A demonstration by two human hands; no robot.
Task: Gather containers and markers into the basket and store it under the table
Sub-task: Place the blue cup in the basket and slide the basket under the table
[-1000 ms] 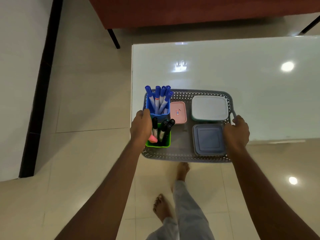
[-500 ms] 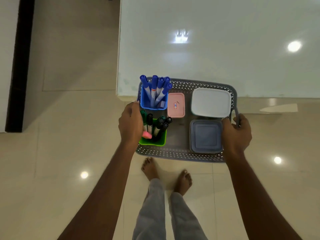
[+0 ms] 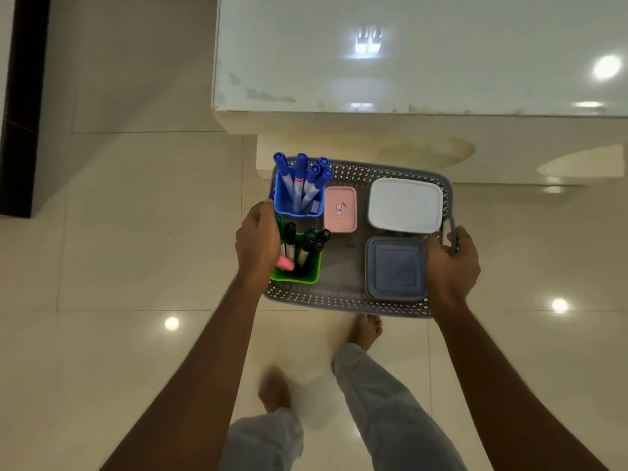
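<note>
I hold a grey perforated basket (image 3: 343, 300) in the air in front of the white glass-topped table (image 3: 424, 56), below its front edge. My left hand (image 3: 258, 243) grips the left rim and my right hand (image 3: 452, 263) grips the right handle. Inside stand a blue cup of blue markers (image 3: 299, 195), a green cup of black markers (image 3: 302, 263), a small pink box (image 3: 340, 209), a white lidded container (image 3: 404, 205) and a grey-blue lidded container (image 3: 396, 268).
Glossy beige floor tiles (image 3: 136, 266) lie all around. My bare feet and grey trousers (image 3: 373, 396) are below the basket. A dark wall strip (image 3: 20, 107) runs along the far left. The table's pale side panel (image 3: 339, 125) is just beyond the basket.
The basket has come off the tabletop and moved toward me and down below the table's edge. I have stepped back; both hands keep their grip.
</note>
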